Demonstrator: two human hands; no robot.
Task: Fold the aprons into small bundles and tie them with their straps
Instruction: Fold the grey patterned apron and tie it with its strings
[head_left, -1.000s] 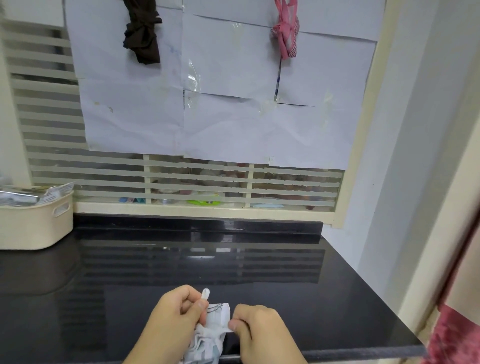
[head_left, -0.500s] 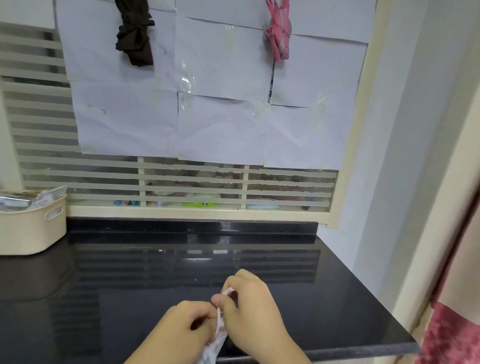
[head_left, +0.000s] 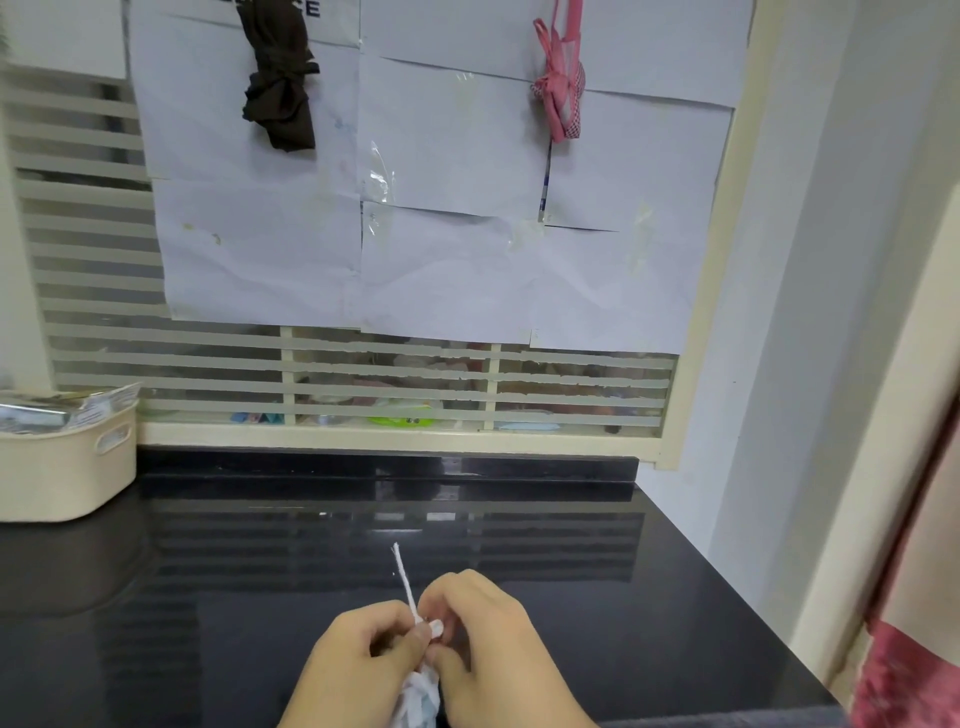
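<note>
Comparing with half a second ago, I see the strap (head_left: 404, 582) now sticking up; left hand (head_left: 363, 670) and right hand (head_left: 488, 649) pinch it above the white apron bundle (head_left: 418, 701), bottom centre. Cream basket (head_left: 62, 467), left edge, holds foil packets (head_left: 47, 413).

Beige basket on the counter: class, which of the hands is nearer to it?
Left. The left hand lies between the beige basket and the right hand, which is farther off.

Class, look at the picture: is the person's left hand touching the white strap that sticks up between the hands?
Touching. The head view shows the left hand pinching the base of the white strap between thumb and fingertips, with no gap visible there.
</note>
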